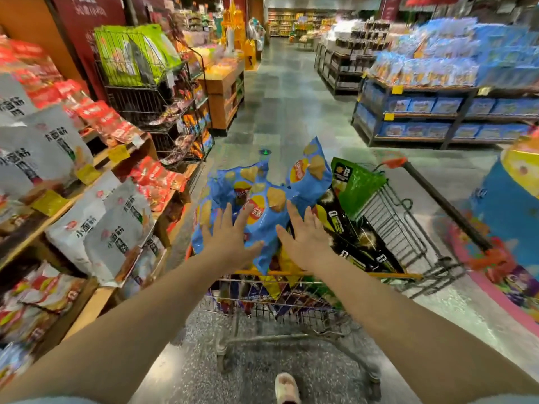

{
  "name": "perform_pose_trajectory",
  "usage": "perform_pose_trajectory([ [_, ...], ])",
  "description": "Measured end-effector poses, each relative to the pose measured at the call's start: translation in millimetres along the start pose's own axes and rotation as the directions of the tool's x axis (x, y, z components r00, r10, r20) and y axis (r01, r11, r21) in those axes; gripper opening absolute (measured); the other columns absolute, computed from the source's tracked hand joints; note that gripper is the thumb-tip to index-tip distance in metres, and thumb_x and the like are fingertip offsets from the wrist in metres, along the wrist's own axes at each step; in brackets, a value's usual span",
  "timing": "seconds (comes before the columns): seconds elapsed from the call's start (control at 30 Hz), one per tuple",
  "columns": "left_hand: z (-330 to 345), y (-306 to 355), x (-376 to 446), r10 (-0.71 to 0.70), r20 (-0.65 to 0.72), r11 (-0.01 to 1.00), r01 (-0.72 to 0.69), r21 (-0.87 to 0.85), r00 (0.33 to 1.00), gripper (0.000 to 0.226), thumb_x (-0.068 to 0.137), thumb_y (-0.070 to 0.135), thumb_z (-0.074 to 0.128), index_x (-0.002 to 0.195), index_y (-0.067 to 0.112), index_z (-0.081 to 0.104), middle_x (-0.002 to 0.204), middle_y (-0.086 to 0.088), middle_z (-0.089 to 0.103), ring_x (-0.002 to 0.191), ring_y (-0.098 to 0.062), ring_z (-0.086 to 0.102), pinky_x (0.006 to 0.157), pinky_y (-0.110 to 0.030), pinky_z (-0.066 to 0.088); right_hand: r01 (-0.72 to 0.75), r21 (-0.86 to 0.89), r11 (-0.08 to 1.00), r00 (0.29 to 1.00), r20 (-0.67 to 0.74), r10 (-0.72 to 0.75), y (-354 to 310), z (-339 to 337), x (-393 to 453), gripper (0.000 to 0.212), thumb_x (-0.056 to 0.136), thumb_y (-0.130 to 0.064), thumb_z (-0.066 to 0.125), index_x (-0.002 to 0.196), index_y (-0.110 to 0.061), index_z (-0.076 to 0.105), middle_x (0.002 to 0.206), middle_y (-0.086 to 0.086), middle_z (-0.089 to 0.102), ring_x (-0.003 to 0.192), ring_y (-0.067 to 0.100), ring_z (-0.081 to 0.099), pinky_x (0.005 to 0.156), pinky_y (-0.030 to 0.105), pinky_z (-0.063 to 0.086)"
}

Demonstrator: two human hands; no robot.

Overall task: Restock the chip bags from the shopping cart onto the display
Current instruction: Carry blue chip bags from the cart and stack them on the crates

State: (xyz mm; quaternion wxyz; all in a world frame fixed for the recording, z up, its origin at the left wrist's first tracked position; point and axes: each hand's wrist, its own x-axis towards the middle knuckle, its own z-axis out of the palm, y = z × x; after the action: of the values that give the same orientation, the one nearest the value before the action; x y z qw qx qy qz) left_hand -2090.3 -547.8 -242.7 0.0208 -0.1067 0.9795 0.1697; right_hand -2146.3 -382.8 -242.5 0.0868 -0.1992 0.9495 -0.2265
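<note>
A wire shopping cart [408,228] stands in front of me, piled with chip bags. On top lies a blue chip bag [264,196], with another blue bag [312,173] behind it. A green bag [354,182] and black bags [350,237] lie to the right, and yellow and purple bags sit lower down. My left hand [229,234] reaches out with straight spread fingers over the left side of the top blue bag. My right hand [306,234], fingers also spread, is at that bag's right edge. Neither hand grips anything.
A wooden display shelf [96,188] on the left holds grey and red snack bags. Beyond it stands a wire rack [137,91] with green bags. Shelves of blue packs [437,106] line the right side of the aisle. A colourful display [513,228] stands at far right.
</note>
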Motion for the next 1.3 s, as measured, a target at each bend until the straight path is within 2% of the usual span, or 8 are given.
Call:
perform_pose_trajectory([
  [0.27,-8.5,-46.0,97.0,-0.033,-0.051,0.973,0.044,0.228,0.998,0.108,0.072,0.076,0.055,0.139,0.048,-0.025,0.154,0.001,-0.030,0.143,-0.025,-0.025,0.109,-0.058,-0.016,0.202,-0.081,0.976,0.979,0.023,-0.201,7.0,33.1,105.8,0.071,0.098,-0.057,0.026,0.128,-0.040,-0.036,0.154,0.013,-0.030,0.143,0.031,-0.024,0.117,0.043,-0.009],
  [0.4,-13.6,-75.4,124.7,-0.066,-0.031,0.979,0.071,0.194,0.997,0.119,0.049,0.092,0.045,0.128,0.050,-0.034,0.149,0.004,-0.037,0.141,-0.026,-0.028,0.111,-0.058,-0.015,0.314,-0.109,0.943,0.949,0.057,-0.309,-9.8,37.2,143.3,0.067,0.085,-0.069,0.007,0.125,-0.041,-0.039,0.153,0.009,-0.033,0.142,0.029,-0.026,0.116,0.047,-0.011],
  [0.57,-16.1,-105.2,131.7,-0.019,0.048,0.991,0.013,0.135,0.999,0.128,0.057,0.073,0.072,0.130,0.048,-0.031,0.142,0.012,-0.041,0.134,-0.012,-0.032,0.110,-0.052,-0.016,0.410,-0.097,0.907,0.911,0.096,-0.402,-29.5,58.3,173.5,0.066,0.094,-0.065,0.015,0.129,-0.046,-0.037,0.151,0.004,-0.035,0.141,0.026,-0.029,0.117,0.046,-0.010],
  [0.73,-21.5,-159.6,150.9,0.079,0.084,0.983,-0.091,0.159,0.993,0.136,0.033,0.097,0.052,0.123,0.057,-0.041,0.151,0.004,-0.035,0.144,-0.022,-0.019,0.113,-0.054,-0.012,0.461,-0.102,0.882,0.887,0.094,-0.453,-60.3,79.9,200.9,0.078,0.062,-0.084,-0.023,0.127,-0.044,-0.039,0.140,-0.002,-0.044,0.142,0.026,-0.028,0.117,0.044,-0.011],
  [0.9,-25.1,-212.1,185.6,0.156,0.150,0.974,-0.177,0.141,0.976,0.151,0.026,0.101,0.045,0.132,0.038,-0.043,0.150,0.003,-0.037,0.145,-0.024,-0.016,0.115,-0.054,-0.004,0.396,-0.062,0.916,0.918,-0.004,-0.397,-92.2,99.5,217.0,0.088,0.060,-0.083,-0.027,0.134,-0.035,-0.033,0.154,0.006,-0.029,0.144,0.027,-0.023,0.117,0.041,-0.011],
  [1.0,-25.7,-238.4,206.2,0.199,0.222,0.972,-0.221,0.080,0.955,0.156,0.017,0.104,0.036,0.130,0.028,-0.041,0.149,0.001,-0.034,0.144,-0.022,-0.018,0.117,-0.052,-0.002,0.298,-0.016,0.955,0.948,-0.116,-0.297,-113.9,110.0,209.7,0.081,0.078,-0.077,-0.004,0.142,-0.031,-0.020,0.154,0.004,-0.018,0.146,0.033,-0.010,0.115,0.039,-0.011],
  [1.17,-19.1,-255.7,225.2,0.276,0.301,0.919,-0.343,0.196,0.913,0.158,0.025,0.091,0.056,0.136,0.028,-0.036,0.155,-0.004,-0.026,0.146,-0.032,-0.002,0.115,-0.050,0.002,0.107,-0.072,0.992,0.930,-0.344,-0.126,-144.5,122.2,196.3,0.060,0.094,-0.055,0.026,0.148,-0.029,0.027,0.147,0.024,0.036,0.134,0.047,0.033,0.105,0.062,0.032],
  [1.3,-19.6,-257.5,238.4,0.471,0.330,0.850,-0.521,0.081,0.818,0.145,0.025,0.095,0.044,0.124,0.039,-0.045,0.152,-0.003,-0.031,0.146,-0.027,-0.011,0.117,-0.051,-0.002,-0.070,-0.123,0.990,0.962,-0.270,0.034,-157.3,117.5,182.5,0.066,0.079,-0.066,-0.002,0.139,-0.046,-0.019,0.160,0.010,-0.006,0.145,0.026,-0.011,0.117,0.048,-0.001],
])
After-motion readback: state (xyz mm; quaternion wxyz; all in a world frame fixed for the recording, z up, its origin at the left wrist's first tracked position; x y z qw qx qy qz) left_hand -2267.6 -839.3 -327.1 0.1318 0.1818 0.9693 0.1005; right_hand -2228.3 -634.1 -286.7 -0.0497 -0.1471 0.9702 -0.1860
